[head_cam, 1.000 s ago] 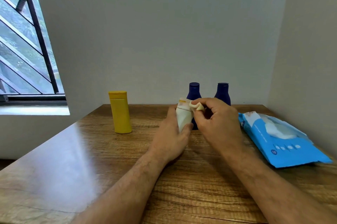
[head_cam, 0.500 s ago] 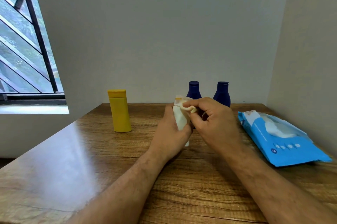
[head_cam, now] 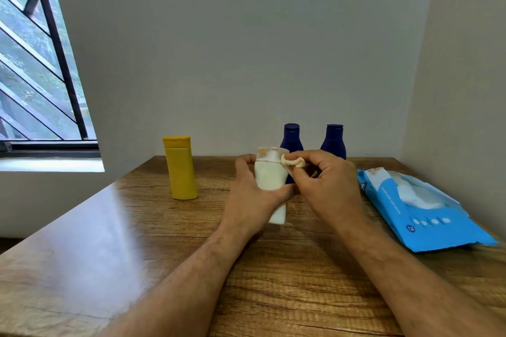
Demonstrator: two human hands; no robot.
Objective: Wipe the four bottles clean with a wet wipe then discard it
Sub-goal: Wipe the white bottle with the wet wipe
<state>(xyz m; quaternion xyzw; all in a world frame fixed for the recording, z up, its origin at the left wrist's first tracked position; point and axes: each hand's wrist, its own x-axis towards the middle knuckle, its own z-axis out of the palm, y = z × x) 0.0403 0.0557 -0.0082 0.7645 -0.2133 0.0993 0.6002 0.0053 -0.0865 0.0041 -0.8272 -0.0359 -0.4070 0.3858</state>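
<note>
My left hand grips a cream white bottle around its middle and holds it upright above the table. My right hand pinches a crumpled wet wipe against the bottle's cap edge. A yellow bottle stands to the left. Two dark blue bottles stand at the back: one is partly hidden behind the white bottle, the other is behind my right hand.
A blue wet wipe pack lies open at the right on the wooden table, with a wipe sticking out. Walls close the back and right side. A barred window is at the left.
The white bottle has turned in my left hand, so its cap and more of its body face me. My right hand with the wipe shifted slightly along the cap.
</note>
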